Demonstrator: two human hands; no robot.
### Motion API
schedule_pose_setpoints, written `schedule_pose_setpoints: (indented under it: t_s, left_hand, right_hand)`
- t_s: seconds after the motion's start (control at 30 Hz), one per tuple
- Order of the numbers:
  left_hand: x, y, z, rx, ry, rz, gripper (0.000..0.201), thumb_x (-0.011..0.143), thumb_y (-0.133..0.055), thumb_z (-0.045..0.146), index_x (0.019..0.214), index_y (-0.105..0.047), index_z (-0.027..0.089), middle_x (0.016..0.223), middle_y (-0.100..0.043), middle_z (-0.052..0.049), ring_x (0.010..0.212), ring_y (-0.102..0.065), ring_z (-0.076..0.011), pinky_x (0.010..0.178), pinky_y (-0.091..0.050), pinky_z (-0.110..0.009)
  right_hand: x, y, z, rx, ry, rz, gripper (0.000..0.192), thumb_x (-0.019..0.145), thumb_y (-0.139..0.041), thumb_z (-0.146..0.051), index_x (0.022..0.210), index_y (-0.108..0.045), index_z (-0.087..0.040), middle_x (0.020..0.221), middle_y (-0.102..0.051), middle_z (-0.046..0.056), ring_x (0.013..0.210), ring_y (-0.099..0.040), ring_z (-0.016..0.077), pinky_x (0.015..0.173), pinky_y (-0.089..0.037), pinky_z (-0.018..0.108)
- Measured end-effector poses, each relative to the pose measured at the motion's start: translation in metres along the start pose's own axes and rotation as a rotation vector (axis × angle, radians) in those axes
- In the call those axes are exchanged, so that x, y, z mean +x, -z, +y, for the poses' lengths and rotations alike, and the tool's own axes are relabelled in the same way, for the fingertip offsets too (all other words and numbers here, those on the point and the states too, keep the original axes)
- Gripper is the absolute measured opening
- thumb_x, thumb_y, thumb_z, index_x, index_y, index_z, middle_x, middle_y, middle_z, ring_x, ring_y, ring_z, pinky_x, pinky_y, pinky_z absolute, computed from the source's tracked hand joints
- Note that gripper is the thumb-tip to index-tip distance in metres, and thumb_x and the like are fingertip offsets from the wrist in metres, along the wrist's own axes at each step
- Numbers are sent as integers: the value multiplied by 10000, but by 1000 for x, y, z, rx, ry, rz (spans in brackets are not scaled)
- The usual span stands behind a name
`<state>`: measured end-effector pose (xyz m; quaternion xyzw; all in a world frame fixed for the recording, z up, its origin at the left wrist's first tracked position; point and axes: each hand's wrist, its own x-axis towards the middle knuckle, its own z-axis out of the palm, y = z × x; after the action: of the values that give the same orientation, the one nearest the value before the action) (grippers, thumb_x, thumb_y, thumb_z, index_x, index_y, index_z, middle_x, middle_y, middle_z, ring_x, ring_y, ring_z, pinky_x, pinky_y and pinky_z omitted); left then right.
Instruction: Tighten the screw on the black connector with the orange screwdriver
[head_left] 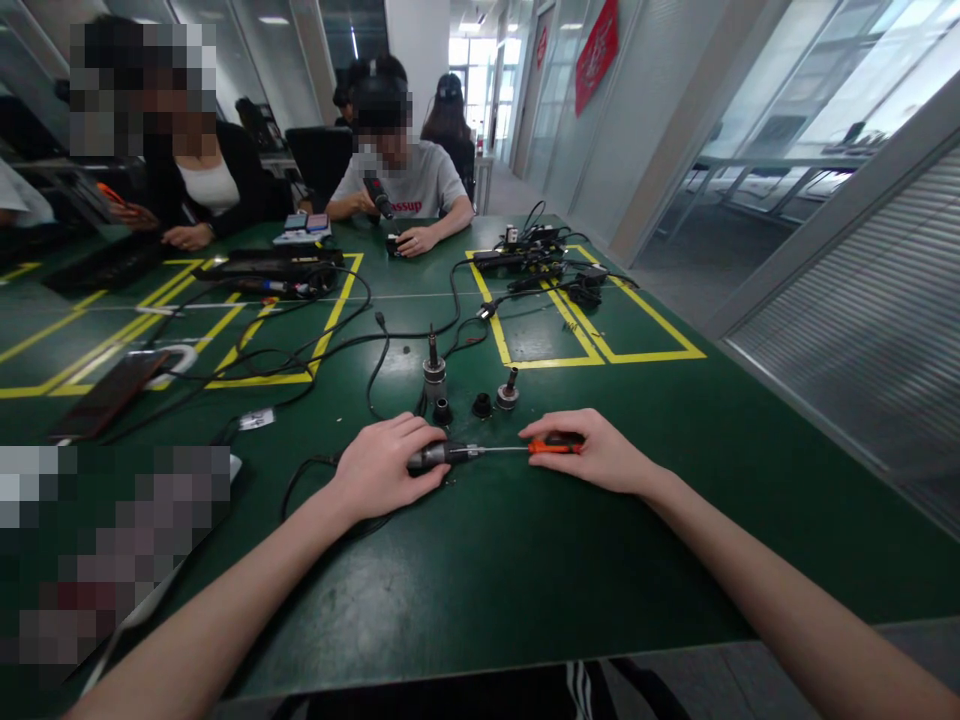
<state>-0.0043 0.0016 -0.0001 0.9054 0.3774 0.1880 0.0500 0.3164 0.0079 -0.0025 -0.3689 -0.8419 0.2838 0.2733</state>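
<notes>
My left hand (382,468) is closed around a dark cylindrical corded tool (433,457) lying on the green table (525,560). My right hand (592,450) grips a screwdriver with an orange and black handle (553,446); its thin metal shaft runs left and its tip meets the end of the tool. Just beyond my hands stand small parts: an upright metal piece with a bit (433,372), a black ring (442,410), a black cap (481,405) and a small metal fitting (508,392).
Black cables (330,345) snake across the table between yellow taped rectangles (600,340). A dark phone (105,395) lies at the left, a power strip with plugs (525,258) at the back. Two people sit across the table, one holding a dark tool (379,195).
</notes>
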Motion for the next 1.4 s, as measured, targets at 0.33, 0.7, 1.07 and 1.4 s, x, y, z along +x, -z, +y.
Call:
schedule_pose_setpoints:
  t_s: [0.33,0.7,1.07,1.4]
  left_hand:
    - [0,0,0,-3,2,5,200,924,-666,334,1072,-703,205,988,-760,-42,873,-702,-213,745,-565,-324]
    - [0,0,0,-20,-2,8,216,931,-657,349,1081,-707,200,1000,-762,-52,881,-701,-212,757,-576,-329]
    - [0,-1,-1,-12,-2,9,217,934,-644,349,1087,-704,208,986,-758,-47,872,-697,-208,759,-572,-325]
    - [0,0,-1,-11,2,4,207,931,-660,339,1083,-703,206,998,-762,-48,886,-699,-213,750,-565,-322]
  right_hand:
    - [1,0,-3,75,-77,-16,292,1004,-611,-366,1127,-789,-170,834,-782,58,682,-708,166,627,-552,268]
    - [3,1,-2,58,-108,-50,368,1048,-525,-406,1055,-803,-166,754,-754,41,602,-653,145,601,-519,265]
    - [2,0,0,113,-93,17,268,929,-719,-407,1041,-802,-177,866,-759,50,730,-697,172,659,-553,280]
    - [3,1,-2,-18,-88,-50,366,1036,-548,-418,950,-813,-180,816,-792,55,671,-691,171,616,-507,274]
